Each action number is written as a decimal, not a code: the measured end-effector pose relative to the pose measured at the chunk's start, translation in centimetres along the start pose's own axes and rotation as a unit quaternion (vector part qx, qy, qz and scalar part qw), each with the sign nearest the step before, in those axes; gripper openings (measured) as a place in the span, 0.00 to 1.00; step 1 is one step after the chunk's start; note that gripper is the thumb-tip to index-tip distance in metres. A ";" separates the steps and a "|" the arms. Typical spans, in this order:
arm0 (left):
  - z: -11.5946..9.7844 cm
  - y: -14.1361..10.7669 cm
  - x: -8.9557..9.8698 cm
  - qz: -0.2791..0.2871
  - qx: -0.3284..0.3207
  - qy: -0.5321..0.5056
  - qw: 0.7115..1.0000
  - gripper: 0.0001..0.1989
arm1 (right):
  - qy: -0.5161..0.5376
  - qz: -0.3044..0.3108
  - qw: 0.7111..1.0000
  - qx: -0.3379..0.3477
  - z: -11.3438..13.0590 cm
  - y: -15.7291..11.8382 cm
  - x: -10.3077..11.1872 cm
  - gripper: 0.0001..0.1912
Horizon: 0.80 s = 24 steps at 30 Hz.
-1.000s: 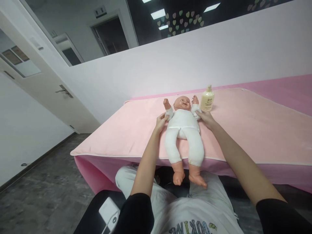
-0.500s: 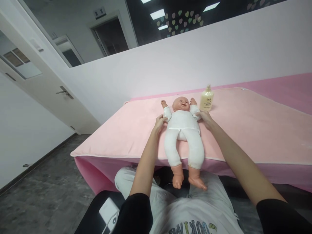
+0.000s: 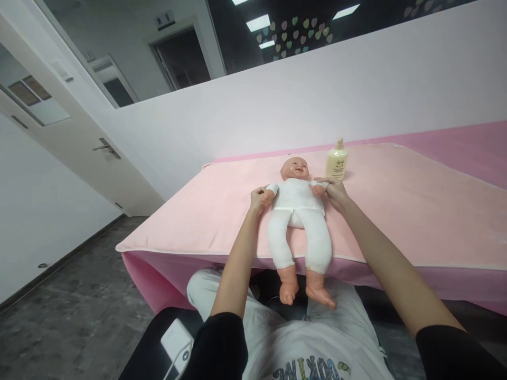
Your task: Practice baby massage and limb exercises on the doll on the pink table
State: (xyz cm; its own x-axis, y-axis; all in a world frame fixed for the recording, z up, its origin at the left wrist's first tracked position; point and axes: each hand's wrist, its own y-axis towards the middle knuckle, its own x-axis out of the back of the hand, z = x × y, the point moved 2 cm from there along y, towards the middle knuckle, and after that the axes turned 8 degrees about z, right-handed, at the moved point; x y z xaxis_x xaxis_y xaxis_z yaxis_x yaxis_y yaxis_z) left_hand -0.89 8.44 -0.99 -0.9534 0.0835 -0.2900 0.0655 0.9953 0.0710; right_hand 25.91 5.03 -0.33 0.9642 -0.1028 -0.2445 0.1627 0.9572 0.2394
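Note:
A baby doll (image 3: pixel 298 195) with a white cloth body lies on its back on the pink mat (image 3: pixel 206 211), its head toward the wall and its bare feet hanging past the near edge. My left hand (image 3: pixel 259 199) is closed around the doll's arm on the left, beside the small hand. On the other side my right hand (image 3: pixel 334 190) grips the doll's other arm near the wrist, the index finger stretched along the sleeve. Both doll arms are bent down beside the chest. Just behind my right hand stands a pale yellow pump bottle (image 3: pixel 336 160).
The mat covers a table draped in darker pink cloth (image 3: pixel 158 274). A white wall (image 3: pixel 245 119) with a dark window above rises behind it. At left is a door (image 3: pixel 85 132). A white device with a cable (image 3: pixel 177 340) rests by my left thigh.
The doll's arms, raised beside its head before, are now lowered beside its chest. My hands stay at the sleeves, with the right fingers shifted slightly.

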 end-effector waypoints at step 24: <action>0.3 0.3 -0.3 0.043 -0.003 0.005 0.999 0.23 | -0.109 -0.050 0.986 -0.116 -0.5 1.2 0.5 0.04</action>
State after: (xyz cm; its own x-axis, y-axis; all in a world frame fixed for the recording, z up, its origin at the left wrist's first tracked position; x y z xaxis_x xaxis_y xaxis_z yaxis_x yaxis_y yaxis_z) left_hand -0.47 8.75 -1.15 -0.9473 0.1685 -0.2726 0.1461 0.9841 0.1008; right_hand 26.49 6.23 -0.63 0.9722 -0.2305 -0.0414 0.2306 0.9730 -0.0036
